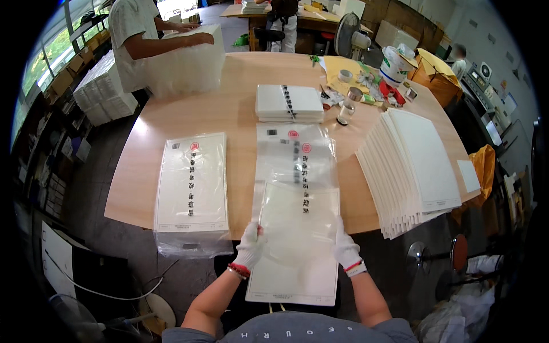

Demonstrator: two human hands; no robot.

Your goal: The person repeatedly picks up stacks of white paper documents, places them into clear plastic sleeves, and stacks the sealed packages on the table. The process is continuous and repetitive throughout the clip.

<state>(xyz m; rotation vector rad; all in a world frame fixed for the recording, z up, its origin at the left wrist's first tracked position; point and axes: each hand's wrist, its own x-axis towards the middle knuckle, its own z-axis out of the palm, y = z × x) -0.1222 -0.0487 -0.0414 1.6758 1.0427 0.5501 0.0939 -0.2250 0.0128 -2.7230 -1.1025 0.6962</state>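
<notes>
My left hand (249, 244), in a white glove, grips the left edge of a white paper stack (293, 257). On the opposite edge my right hand (346, 244), gloved too, holds the same stack. The stack's near end hangs over the table's front edge toward me. Its far end lies within a clear plastic bag (274, 163) printed with dark characters and red round marks. How far the paper reaches in is hard to tell. Left of it lies a filled clear bag (191, 183) of white paper, its loose near end drooping over the table edge.
A fanned pile of white sheets (423, 160) stands at the right on the wooden table (134, 177). Beyond the bag sits a bagged stack (286, 103), with a glass jar (347, 108) and a white bucket (394, 66) farther right. A co-worker (128, 40) handles a white stack at the far left.
</notes>
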